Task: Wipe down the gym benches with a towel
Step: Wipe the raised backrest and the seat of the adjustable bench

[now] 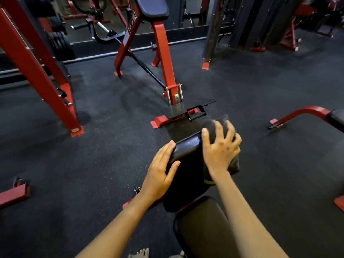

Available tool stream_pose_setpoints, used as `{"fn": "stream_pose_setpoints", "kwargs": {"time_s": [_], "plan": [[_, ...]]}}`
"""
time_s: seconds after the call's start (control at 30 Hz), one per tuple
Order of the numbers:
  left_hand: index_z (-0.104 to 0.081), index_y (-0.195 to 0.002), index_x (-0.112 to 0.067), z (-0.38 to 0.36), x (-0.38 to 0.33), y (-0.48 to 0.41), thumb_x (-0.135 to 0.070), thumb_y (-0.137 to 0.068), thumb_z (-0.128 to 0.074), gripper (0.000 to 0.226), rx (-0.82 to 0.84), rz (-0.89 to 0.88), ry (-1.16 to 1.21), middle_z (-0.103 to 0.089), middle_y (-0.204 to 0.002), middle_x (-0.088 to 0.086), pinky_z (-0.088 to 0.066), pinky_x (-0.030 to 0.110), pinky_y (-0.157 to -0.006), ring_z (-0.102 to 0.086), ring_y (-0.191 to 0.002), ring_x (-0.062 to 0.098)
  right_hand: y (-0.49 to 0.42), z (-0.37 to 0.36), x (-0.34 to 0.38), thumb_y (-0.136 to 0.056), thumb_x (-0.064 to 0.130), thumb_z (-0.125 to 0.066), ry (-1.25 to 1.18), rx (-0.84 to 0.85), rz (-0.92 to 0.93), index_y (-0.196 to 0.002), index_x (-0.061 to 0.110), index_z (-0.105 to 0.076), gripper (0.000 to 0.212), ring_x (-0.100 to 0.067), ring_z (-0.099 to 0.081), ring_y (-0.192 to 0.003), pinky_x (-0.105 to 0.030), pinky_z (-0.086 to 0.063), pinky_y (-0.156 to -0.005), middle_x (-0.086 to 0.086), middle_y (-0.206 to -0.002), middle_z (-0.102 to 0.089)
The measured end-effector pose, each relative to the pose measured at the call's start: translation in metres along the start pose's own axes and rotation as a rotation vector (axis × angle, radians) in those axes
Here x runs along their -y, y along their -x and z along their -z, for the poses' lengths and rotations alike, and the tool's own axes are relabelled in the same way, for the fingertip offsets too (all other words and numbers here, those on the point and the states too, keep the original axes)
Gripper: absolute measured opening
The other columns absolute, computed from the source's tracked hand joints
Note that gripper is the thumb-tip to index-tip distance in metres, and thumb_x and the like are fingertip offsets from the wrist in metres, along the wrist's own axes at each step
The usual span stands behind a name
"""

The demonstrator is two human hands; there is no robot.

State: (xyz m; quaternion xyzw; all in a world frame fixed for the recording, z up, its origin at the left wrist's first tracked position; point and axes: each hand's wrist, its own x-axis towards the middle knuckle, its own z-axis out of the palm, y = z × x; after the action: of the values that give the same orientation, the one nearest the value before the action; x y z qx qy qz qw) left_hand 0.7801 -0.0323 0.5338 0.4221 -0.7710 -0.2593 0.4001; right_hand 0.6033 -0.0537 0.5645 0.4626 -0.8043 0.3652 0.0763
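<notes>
A black padded bench (186, 175) runs from the bottom centre away from me, with a second pad section (202, 226) nearer to me. A dark grey towel (214, 121) lies over the far right end of the pad. My right hand (220, 148) presses down on the towel with fingers spread. My left hand (160, 170) rests on the pad's left edge, fingers straight along the side and thumb on top.
A red-framed machine with a black pad (151, 6) and footplate (186, 108) stands straight ahead. A red rack leg (37, 71) is at the left, another bench (337, 118) at the right edge, red feet (13, 194) on the dark rubber floor.
</notes>
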Motion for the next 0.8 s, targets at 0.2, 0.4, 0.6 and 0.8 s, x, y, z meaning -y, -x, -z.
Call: {"fn": "stream_pose_setpoints", "kwargs": {"time_s": [0.2, 0.4, 0.6, 0.8], "plan": [[-0.031, -0.139, -0.017, -0.004, 0.000, 0.001, -0.036, -0.094, -0.041, 0.051, -0.054, -0.004, 0.000, -0.033, -0.143, -0.002, -0.021, 0.028, -0.114, -0.021, -0.135, -0.006, 0.052, 0.001, 0.021, -0.086, 0.058, -0.045, 0.049, 0.012, 0.419, -0.121, 0.030, -0.063, 0.048, -0.036, -0.042, -0.121, -0.052, -0.034, -0.090, -0.005, -0.138, -0.053], [-0.041, -0.139, -0.005, -0.008, -0.002, 0.008, -0.046, -0.097, -0.039, 0.059, -0.127, 0.016, -0.007, -0.038, -0.145, 0.003, -0.014, 0.021, -0.116, -0.031, -0.137, 0.010, 0.002, -0.002, -0.016, -0.088, 0.058, -0.045, 0.000, -0.027, 0.183, -0.121, 0.026, -0.062, 0.049, -0.039, -0.045, -0.114, -0.056, -0.045, -0.081, -0.008, -0.137, -0.052], [-0.047, -0.133, 0.000, -0.014, -0.007, 0.030, -0.027, -0.098, -0.044, 0.045, -0.232, -0.004, -0.058, -0.045, -0.141, 0.011, -0.027, 0.032, -0.114, -0.036, -0.136, 0.017, 0.031, -0.011, -0.009, -0.094, 0.054, -0.040, -0.092, -0.048, 0.151, -0.135, 0.024, -0.048, 0.052, -0.039, -0.035, -0.127, -0.059, -0.036, -0.094, -0.014, -0.147, -0.038], [-0.041, -0.137, -0.006, -0.017, -0.013, 0.044, -0.038, -0.100, -0.036, 0.049, -0.232, 0.052, 0.050, -0.041, -0.144, 0.009, -0.027, 0.029, -0.114, -0.032, -0.139, 0.016, 0.075, -0.020, -0.013, -0.097, 0.057, -0.028, -0.182, -0.005, 0.310, -0.144, 0.025, -0.025, 0.057, -0.041, -0.025, -0.134, -0.058, -0.027, -0.104, -0.015, -0.151, -0.019]]}}
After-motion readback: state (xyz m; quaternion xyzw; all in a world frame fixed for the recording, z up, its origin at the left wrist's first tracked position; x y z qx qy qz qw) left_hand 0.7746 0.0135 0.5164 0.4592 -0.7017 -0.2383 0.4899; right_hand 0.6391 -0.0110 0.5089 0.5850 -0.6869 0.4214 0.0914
